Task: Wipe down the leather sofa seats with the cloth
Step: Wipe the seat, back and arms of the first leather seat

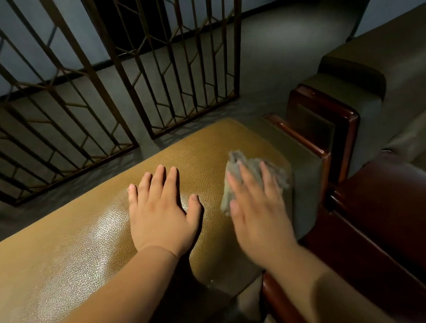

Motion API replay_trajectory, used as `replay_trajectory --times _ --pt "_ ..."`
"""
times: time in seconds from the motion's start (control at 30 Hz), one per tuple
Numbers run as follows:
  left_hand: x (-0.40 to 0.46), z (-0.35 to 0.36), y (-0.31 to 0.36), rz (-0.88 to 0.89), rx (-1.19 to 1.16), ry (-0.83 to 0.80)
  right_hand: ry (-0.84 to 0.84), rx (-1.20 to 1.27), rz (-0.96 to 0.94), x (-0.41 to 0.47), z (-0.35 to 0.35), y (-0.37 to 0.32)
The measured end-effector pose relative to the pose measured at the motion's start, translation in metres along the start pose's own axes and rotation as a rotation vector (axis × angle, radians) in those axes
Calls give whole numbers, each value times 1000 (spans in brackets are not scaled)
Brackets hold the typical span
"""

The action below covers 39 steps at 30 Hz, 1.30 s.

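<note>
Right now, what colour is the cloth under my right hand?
Grey. The crumpled grey cloth lies on the tan leather seat, clearest in the head view.

A tan, pebble-grained leather sofa seat (82,249) is stretching from the lower left toward the middle of the view, catching a glossy shine near its left part, with a dark red wooden armrest (323,139) standing against its right end. The left hand (160,214) is resting flat on it with fingers spread, and just beside it, near the right end, a crumpled grey cloth (254,166) is lying on the leather under the right hand (257,208), whose straight fingers are pressing it down.
</note>
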<state>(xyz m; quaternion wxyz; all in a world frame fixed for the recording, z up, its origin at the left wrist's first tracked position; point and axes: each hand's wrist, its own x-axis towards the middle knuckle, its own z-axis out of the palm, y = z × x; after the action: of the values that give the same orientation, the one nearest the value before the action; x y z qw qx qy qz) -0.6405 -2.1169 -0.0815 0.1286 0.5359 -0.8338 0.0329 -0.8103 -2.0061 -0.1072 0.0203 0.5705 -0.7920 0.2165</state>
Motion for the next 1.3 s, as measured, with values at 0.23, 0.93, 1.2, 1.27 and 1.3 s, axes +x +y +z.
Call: replay_trajectory --times 0.23,0.93,1.2,1.27,1.3 --pt "-1 2 0 0 -1 23 120 366 335 57 -15 67" --pt "0 8 -3 29 -41 43 161 422 270 -83 81 -71" --pt "15 -21 9 338 14 -190 167 655 705 -54 64 -69" --pt "35 -33 34 454 -142 -256 73 687 588 -93 86 -114" --pt "39 -30 48 506 -182 -280 47 708 560 -100 92 -117"
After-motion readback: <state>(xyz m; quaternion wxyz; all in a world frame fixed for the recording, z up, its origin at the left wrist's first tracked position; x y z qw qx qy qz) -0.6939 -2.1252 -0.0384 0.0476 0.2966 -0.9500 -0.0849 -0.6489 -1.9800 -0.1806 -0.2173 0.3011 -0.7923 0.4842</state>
